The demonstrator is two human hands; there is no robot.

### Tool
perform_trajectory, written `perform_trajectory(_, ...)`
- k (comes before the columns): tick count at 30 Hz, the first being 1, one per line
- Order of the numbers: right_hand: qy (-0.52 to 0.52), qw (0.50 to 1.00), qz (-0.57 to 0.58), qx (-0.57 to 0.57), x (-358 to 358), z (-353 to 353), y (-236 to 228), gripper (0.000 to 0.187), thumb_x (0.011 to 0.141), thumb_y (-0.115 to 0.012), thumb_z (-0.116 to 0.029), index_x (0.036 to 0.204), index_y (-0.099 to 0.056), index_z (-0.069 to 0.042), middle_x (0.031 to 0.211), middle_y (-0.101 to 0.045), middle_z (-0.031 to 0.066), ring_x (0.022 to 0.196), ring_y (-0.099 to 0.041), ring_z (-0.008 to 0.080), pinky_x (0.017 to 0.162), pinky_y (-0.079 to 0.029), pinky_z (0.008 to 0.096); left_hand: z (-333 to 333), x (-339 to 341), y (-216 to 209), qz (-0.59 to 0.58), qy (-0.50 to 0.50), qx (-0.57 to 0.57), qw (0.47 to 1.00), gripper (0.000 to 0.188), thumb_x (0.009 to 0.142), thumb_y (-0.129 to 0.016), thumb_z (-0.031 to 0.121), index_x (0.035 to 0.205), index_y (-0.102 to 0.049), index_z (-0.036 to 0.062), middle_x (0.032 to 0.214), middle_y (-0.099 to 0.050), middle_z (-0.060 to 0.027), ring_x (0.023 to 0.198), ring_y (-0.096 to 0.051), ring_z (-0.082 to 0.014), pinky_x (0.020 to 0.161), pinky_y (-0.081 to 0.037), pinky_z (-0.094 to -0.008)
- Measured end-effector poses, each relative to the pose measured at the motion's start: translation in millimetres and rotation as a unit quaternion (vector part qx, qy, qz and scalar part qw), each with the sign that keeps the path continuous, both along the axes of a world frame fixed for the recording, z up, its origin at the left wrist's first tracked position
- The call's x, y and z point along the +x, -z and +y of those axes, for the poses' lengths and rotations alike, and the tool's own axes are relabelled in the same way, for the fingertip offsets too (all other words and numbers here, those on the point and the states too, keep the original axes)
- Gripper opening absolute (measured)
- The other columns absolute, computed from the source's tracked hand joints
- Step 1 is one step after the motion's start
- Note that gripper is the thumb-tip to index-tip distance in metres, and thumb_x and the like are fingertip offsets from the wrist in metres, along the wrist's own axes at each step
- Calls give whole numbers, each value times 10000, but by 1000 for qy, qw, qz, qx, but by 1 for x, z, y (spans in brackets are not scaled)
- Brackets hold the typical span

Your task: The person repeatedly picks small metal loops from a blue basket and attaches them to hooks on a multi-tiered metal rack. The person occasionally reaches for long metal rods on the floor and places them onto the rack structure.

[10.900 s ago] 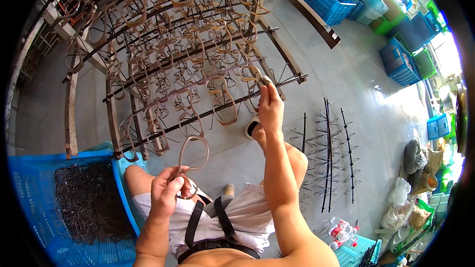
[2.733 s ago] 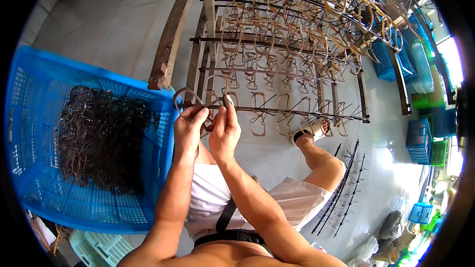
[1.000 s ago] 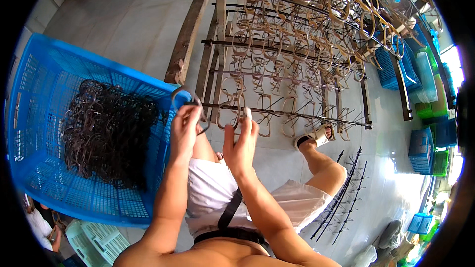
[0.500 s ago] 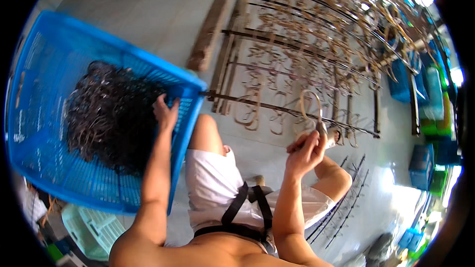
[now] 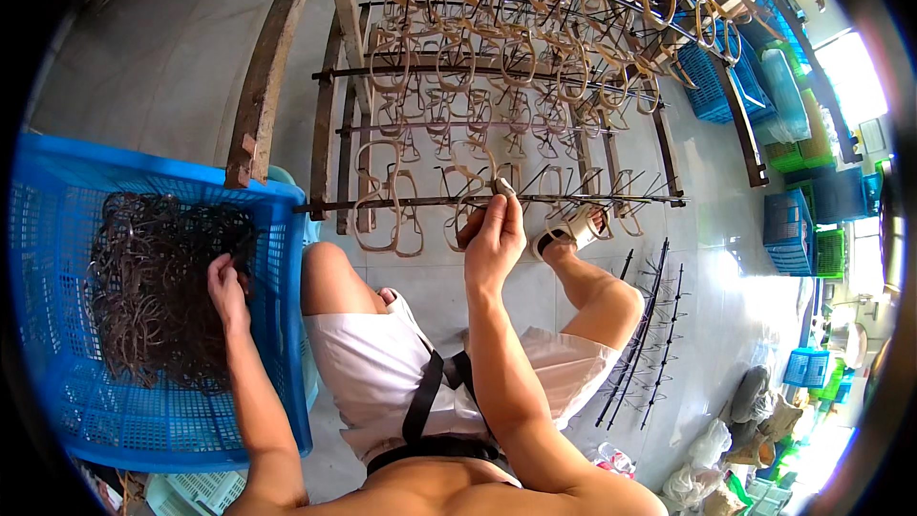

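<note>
My right hand (image 5: 497, 237) is closed in a pinch on a tan eyeglass frame (image 5: 468, 170), held upright against the lowest front rod (image 5: 592, 199) of a rack. A pale patch shows at the fingertips. Beside it on that rod hang more frames, among them a tan eyeglass frame (image 5: 387, 241) to the left. My left hand (image 5: 229, 298) reaches into a large blue basket (image 5: 162, 440), at the right side of a tangled heap of dark brown eyeglass frames (image 5: 153, 287). Its fingers curl against the heap; what they grip, if anything, is hidden.
The rack's wooden post (image 5: 272, 76) stands behind the basket, and several rods of frames rise above. On the floor to the right lie loose spiked rods (image 5: 635, 344). Blue crates (image 5: 791, 229) and plastic bags (image 5: 702, 468) line the right side. My foot rests beneath the rack.
My right hand has carried the tan eyeglass frame left and up to the rack's lowest rod. In the basket, my left hand's fingers have curled in at the heap. The view has shifted.
</note>
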State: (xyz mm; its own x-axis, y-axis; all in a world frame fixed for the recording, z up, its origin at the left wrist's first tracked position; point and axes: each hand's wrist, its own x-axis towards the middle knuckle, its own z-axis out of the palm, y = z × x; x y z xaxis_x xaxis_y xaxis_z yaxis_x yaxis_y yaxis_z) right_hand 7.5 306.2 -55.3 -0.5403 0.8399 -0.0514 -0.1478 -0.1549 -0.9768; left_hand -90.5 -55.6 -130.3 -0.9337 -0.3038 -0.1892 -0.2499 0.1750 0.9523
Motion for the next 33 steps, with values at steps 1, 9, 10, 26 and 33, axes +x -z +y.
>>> perform_trajectory(1, -10, 999, 24, -20, 1, 0, 1, 196, 979, -431, -201, 903, -517, -42, 552, -469, -11, 419, -419, 54, 377, -350, 206, -5, 6, 12, -33, -8, 20, 999, 226, 892, -434, 93, 1073, -556, 35, 882, -600, -56, 558, -457, -80, 435, -332, -215)
perform_trajectory(9, -26, 999, 39, 9, 5, -13, 4, 238, 992, -392, -192, 1108, -503, -17, 612, -477, -16, 476, -450, 48, 431, -385, 195, 10, 10, 32, -132, -95, 29, 986, 257, 866, -524, 315, 977, -600, 95, 767, -585, -11, 495, -404, -74, 413, -280, -224)
perform_trajectory(10, -36, 998, 57, 3, 6, -12, 7, 276, 993, -391, -201, 1174, -489, -16, 626, -477, -16, 480, -449, 48, 430, -388, 196, 7, 10, 33, -140, -81, 24, 987, 257, 868, -524, 319, 975, -600, 99, 773, -588, -11, 502, -410, -76, 417, -285, -229)
perform_trajectory(26, -80, 997, -9, 9, 4, -27, 8, 299, 965, -463, -152, 1223, -514, -11, 624, -496, -9, 537, -469, 51, 504, -456, 217, 18, 14, 28, -104, -36, 41, 993, 259, 881, -523, 351, 957, -581, 109, 740, -590, -5, 505, -413, -74, 424, -290, -216)
perform_trajectory(33, -86, 983, -74, 146, 4, -23, 5, 276, 955, -473, -142, 1193, -537, -18, 612, -516, 0, 533, -493, 60, 495, -471, 227, 31, 18, 17, -106, -38, 38, 993, 268, 887, -513, 341, 990, -581, 103, 810, -601, -14, 619, -457, -92, 520, -328, -240)
